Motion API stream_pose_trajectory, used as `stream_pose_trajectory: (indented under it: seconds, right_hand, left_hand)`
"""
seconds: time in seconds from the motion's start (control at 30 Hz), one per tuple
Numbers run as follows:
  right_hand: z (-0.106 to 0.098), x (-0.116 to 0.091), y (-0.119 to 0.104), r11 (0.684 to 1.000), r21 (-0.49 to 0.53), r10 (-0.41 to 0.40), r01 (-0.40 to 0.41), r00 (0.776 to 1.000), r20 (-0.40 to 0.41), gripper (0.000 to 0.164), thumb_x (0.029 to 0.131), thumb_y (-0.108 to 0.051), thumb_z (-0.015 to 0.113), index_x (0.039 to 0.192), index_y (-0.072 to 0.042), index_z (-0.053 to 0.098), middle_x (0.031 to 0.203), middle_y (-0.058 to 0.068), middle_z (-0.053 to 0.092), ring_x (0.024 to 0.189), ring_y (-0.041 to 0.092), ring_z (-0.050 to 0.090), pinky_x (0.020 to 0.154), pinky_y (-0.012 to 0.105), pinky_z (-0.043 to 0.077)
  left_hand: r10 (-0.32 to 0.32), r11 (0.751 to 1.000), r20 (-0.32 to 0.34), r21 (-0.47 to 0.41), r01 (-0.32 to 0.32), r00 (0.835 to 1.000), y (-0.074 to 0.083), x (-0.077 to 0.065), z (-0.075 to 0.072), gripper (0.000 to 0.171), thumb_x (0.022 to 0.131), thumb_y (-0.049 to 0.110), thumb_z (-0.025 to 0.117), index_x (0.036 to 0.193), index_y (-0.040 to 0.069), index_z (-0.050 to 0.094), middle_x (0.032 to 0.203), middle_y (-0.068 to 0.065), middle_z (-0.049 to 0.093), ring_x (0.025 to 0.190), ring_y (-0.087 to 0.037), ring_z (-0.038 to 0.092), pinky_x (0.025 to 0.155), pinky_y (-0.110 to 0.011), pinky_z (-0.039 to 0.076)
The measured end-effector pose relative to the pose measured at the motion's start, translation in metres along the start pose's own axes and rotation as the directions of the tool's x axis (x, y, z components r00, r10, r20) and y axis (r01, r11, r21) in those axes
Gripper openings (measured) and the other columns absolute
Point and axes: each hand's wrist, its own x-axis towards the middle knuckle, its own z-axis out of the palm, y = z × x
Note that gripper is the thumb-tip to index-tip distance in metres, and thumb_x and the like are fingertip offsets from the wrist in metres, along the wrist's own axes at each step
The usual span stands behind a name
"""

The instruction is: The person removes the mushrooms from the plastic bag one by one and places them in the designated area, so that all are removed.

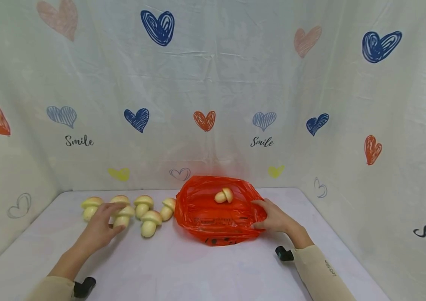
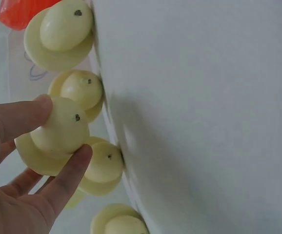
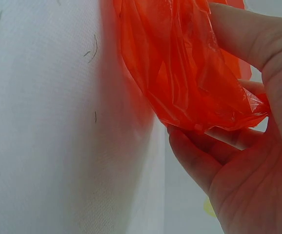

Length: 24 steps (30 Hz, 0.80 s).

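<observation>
My left hand [image 1: 101, 225] has its thumb and fingers around a pale yellow model mushroom [image 2: 60, 126] with a tan-topped cap. In the left wrist view, the thumb and a fingertip touch opposite sides of its stem. Other mushrooms stand close by, one [image 1: 91, 208] to the left and one [image 1: 150, 223] to the right. My right hand [image 1: 275, 217] holds the right edge of a red plastic bag [image 1: 201, 232], thumb on one side and fingers on the other in the right wrist view. Inside the open bag lies one mushroom [image 1: 224, 195] on its side.
Several mushrooms form a loose group left of the bag; the nearest one [image 1: 168, 209] touches or almost touches its rim. A white table [image 1: 183, 271] carries everything. Behind and beside it hangs a curtain [image 1: 213, 83] printed with hearts.
</observation>
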Motion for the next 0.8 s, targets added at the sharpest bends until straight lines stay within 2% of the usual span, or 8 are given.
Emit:
stream_pose_trajectory:
  seconds: [0.13,0.4,0.63,0.8]
  right_hand:
    - [-0.0001,-0.0004,-0.0009,1.0,0.001,-0.003,0.003,1.0,0.002,0.08,0.069,-0.036,0.083,0.139,-0.021,0.047,0.138,0.008,0.041,0.124,0.028,0.041,0.092,0.054,0.046]
    - [-0.0003,-0.0009,-0.0016,1.0,0.0,0.002,-0.002,1.0,0.001,0.08,0.069,-0.035,0.083,0.139,-0.022,0.047,0.138,0.009,0.041,0.124,0.029,0.041,0.092,0.055,0.045]
    - [0.0002,-0.0008,-0.0008,1.0,-0.011,-0.001,0.001,1.0,-0.001,0.079,0.069,-0.036,0.083,0.139,-0.022,0.047,0.137,0.008,0.042,0.124,0.028,0.042,0.092,0.054,0.046]
    - [0.0004,-0.0008,-0.0006,1.0,-0.017,-0.007,0.007,1.0,-0.005,0.079,0.069,-0.036,0.083,0.139,-0.022,0.047,0.137,0.008,0.042,0.123,0.028,0.042,0.092,0.055,0.045]
  left_hand:
    - [-0.001,1.0,0.016,0.014,0.001,1.0,-0.0047,-0.0009,0.0016,0.059,0.068,-0.005,0.08,0.122,-0.002,0.056,0.115,-0.024,0.05,0.099,-0.039,0.053,0.061,-0.03,0.051]
    - [0.014,1.0,0.047,0.021,-0.015,0.999,-0.0088,0.0005,0.0042,0.058,0.064,-0.006,0.08,0.118,-0.003,0.058,0.112,-0.026,0.051,0.101,-0.042,0.051,0.08,-0.055,0.044]
    - [-0.05,0.999,0.133,0.017,0.048,0.99,-0.0081,0.0022,0.0045,0.059,0.067,-0.005,0.079,0.121,-0.003,0.056,0.115,-0.027,0.048,0.105,-0.043,0.048,0.084,-0.058,0.042]
    - [-0.081,0.997,0.163,0.019,0.079,0.983,-0.0067,0.0028,0.0042,0.058,0.068,-0.004,0.078,0.122,-0.003,0.056,0.118,-0.028,0.046,0.108,-0.045,0.047,0.086,-0.059,0.041]
